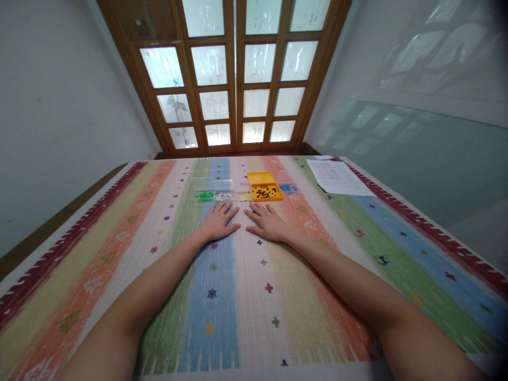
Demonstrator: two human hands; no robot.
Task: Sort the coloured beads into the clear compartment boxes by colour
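Observation:
My left hand [219,220] lies flat on the striped cloth, fingers spread, just in front of a clear box holding small green pieces [205,196] and a clear box of whitish pieces [223,196]. Palm down, my right hand [266,221] rests with its fingers apart near an orange box [259,179], whose lid is raised and which contains small dark brown pieces [265,191]. Between these boxes sit small yellow pieces [243,196] in another clear container. Small blue pieces [288,188] are at the far right of the row. Both hands hold nothing.
A striped tablecloth [214,317] with small printed figures covers the table. A white printed sheet of paper [337,177] lies at the back right. Beyond the table stand wooden doors with glass panes [214,106], and a glass panel [416,153] leans along the right wall.

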